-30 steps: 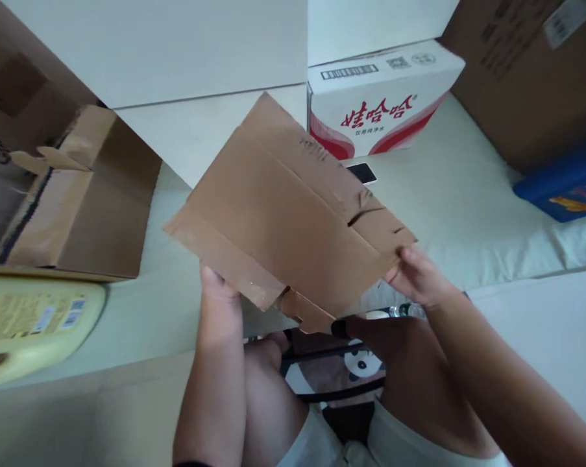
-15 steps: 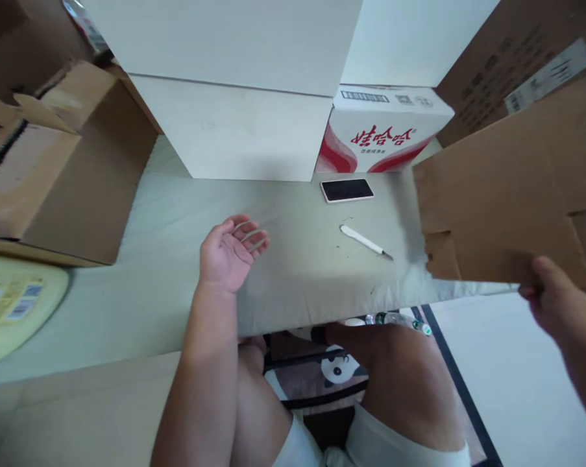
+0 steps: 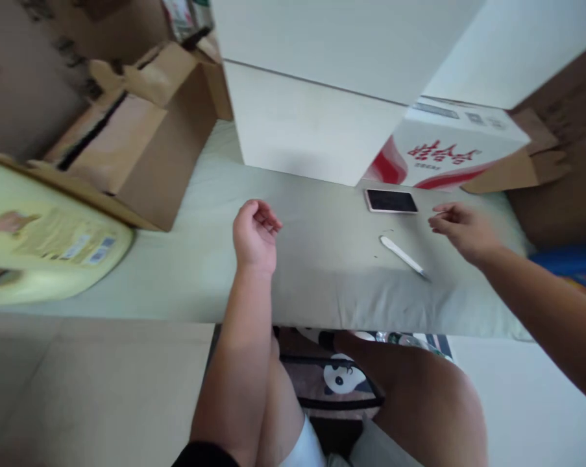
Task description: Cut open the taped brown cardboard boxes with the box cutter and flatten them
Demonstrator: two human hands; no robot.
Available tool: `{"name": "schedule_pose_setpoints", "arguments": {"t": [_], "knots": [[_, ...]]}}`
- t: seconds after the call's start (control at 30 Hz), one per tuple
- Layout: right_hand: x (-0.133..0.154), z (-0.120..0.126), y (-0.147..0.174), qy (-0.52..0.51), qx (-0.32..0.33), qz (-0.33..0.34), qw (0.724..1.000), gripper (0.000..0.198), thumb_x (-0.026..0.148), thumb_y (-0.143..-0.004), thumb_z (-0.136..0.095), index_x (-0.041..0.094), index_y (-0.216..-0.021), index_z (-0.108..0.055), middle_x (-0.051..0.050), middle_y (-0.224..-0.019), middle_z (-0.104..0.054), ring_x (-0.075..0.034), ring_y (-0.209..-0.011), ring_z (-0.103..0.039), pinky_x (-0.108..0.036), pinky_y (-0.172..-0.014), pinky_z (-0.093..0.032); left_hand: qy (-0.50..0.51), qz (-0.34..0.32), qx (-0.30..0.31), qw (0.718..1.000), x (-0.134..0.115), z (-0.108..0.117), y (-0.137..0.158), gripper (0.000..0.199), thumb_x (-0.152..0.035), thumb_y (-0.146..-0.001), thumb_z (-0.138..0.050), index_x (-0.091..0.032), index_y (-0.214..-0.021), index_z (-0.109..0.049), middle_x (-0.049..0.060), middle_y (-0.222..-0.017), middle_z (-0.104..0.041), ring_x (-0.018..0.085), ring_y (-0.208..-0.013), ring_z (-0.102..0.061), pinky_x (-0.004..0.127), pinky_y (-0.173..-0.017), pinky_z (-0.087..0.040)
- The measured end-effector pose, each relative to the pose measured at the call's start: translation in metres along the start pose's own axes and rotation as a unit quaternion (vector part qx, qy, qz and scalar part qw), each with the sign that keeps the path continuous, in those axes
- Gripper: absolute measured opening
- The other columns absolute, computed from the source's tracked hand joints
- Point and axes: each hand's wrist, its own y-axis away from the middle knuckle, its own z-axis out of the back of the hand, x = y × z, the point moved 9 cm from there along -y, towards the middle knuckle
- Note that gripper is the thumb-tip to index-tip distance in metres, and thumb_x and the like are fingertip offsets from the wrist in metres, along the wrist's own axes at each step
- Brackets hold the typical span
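Note:
My left hand [image 3: 257,237] hovers over the cloth-covered surface, palm turned inward, fingers loosely curled and holding nothing. To the right, my right hand [image 3: 461,228] is stretched out just beside the phone [image 3: 392,201], its fingers loosely bent and a little blurred, with nothing seen in them. The phone lies screen up. In front of it rests a craft knife [image 3: 403,255] with a white handle, its thin blade end pointing to the lower right. A brown cardboard piece [image 3: 511,174] sits against the white and red carton [image 3: 448,152] beyond my right hand.
Large white boxes [image 3: 312,123] stand at the back. An opened brown cardboard box [image 3: 161,149] and a pale yellow jug [image 3: 54,240] are on the left. Something blue [image 3: 570,261] lies at the right edge. My legs are below the front edge of the pale cloth [image 3: 317,288].
My right hand has let go of the cardboard sheet and moved in toward the phone. My left hand's fingers have curled slightly. The view has swung left.

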Motion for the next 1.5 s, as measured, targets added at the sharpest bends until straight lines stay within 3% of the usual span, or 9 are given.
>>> {"name": "schedule_pose_setpoints", "arguments": {"t": [0.2,0.3,0.47,0.6,0.73,0.9,1.07,1.2,1.5], "knots": [[0.179,-0.206,0.0,-0.028,0.196,0.129,0.972,0.014,0.033,-0.085,-0.068,0.023,-0.095,-0.068,-0.002,-0.077,-0.072,-0.019,-0.073,-0.068,-0.036,-0.075,-0.056,0.005,-0.216,-0.077,0.973,-0.068,0.046,0.01,0.024,-0.032,-0.084,-0.055,-0.021,-0.062,-0.052,-0.003,-0.056,-0.04,0.01,-0.049,-0.042,0.024,-0.053,-0.039],[0.304,-0.287,0.025,0.001,0.261,0.284,0.923,0.039,0.013,-0.086,-0.061,0.022,-0.124,-0.064,-0.001,-0.087,-0.074,-0.02,-0.081,-0.071,-0.039,-0.085,-0.058,-0.023,-0.288,-0.115,0.95,-0.096,0.067,0.018,0.029,-0.03,-0.089,-0.05,-0.021,-0.061,-0.048,-0.003,-0.056,-0.037,0.011,-0.051,-0.04,0.025,-0.055,-0.036],[0.436,-0.364,0.075,0.094,0.25,0.452,0.851,0.062,0.029,-0.079,-0.084,0.026,-0.135,-0.058,-0.003,-0.138,-0.064,-0.028,-0.13,-0.055,-0.047,-0.113,-0.052,-0.024,-0.364,-0.175,0.915,-0.121,0.088,0.026,0.03,-0.021,-0.087,-0.046,-0.021,-0.058,-0.044,-0.003,-0.052,-0.035,0.011,-0.05,-0.039,0.027,-0.056,-0.034],[0.451,-0.386,0.077,0.093,0.217,0.469,0.851,0.018,0.038,-0.091,-0.075,0.027,-0.1,-0.063,0.0,-0.14,-0.064,-0.027,-0.134,-0.051,-0.047,-0.12,-0.049,-0.014,-0.409,-0.209,0.888,-0.131,0.093,0.035,0.03,-0.018,-0.086,-0.045,-0.021,-0.056,-0.042,-0.004,-0.051,-0.033,0.011,-0.047,-0.036,0.028,-0.055,-0.034],[0.41,-0.359,0.067,0.039,0.174,0.487,0.855,0.014,0.031,-0.095,-0.067,0.028,-0.084,-0.059,-0.005,-0.124,-0.069,-0.027,-0.121,-0.059,-0.049,-0.117,-0.051,-0.005,-0.484,-0.223,0.846,-0.145,0.094,0.051,0.028,-0.015,-0.083,-0.046,-0.021,-0.056,-0.043,-0.004,-0.052,-0.032,0.012,-0.048,-0.035,0.029,-0.055,-0.03],[0.303,-0.225,0.071,-0.085,0.033,0.435,0.896,0.016,0.042,-0.097,-0.064,0.027,-0.094,-0.067,-0.007,-0.106,-0.066,-0.027,-0.106,-0.066,-0.052,-0.099,-0.058,0.0,-0.622,-0.264,0.737,-0.168,0.107,0.081,0.026,-0.015,-0.084,-0.05,-0.022,-0.061,-0.041,-0.001,-0.061,-0.032,0.017,-0.062,-0.041,0.033,-0.066,-0.037],[0.204,-0.117,0.124,-0.121,0.026,0.416,0.901,0.03,0.057,-0.089,-0.073,0.03,-0.078,-0.07,-0.005,-0.104,-0.061,-0.027,-0.107,-0.065,-0.052,-0.1,-0.057,-0.268,-0.558,-0.053,0.783,-0.155,0.053,0.055,0.038,-0.056,-0.103,-0.051,-0.025,-0.099,-0.073,0.01,-0.108,-0.064,0.026,-0.111,-0.06,0.045,-0.101,-0.048],[0.166,-0.096,0.155,-0.09,0.046,0.401,0.911,0.013,0.041,-0.095,-0.069,0.036,-0.087,-0.077,-0.007,-0.11,-0.062,-0.031,-0.116,-0.062,-0.057,-0.103,-0.053,-0.338,-0.454,0.128,0.814,-0.108,0.002,0.04,0.055,-0.069,-0.1,-0.048,-0.024,-0.097,-0.079,0.011,-0.12,-0.061,0.026,-0.121,-0.062,0.043,-0.114,-0.047],[0.133,-0.079,0.178,-0.069,0.014,0.402,0.913,0.021,0.045,-0.097,-0.062,0.045,-0.106,-0.081,-0.006,-0.118,-0.067,-0.034,-0.121,-0.06,-0.056,-0.101,-0.054,-0.436,-0.373,0.155,0.804,-0.059,-0.033,0.026,0.059,-0.076,-0.089,-0.059,-0.02,-0.084,-0.077,0.013,-0.134,-0.052,0.033,-0.14,-0.049,0.047,-0.125,-0.037]]}}
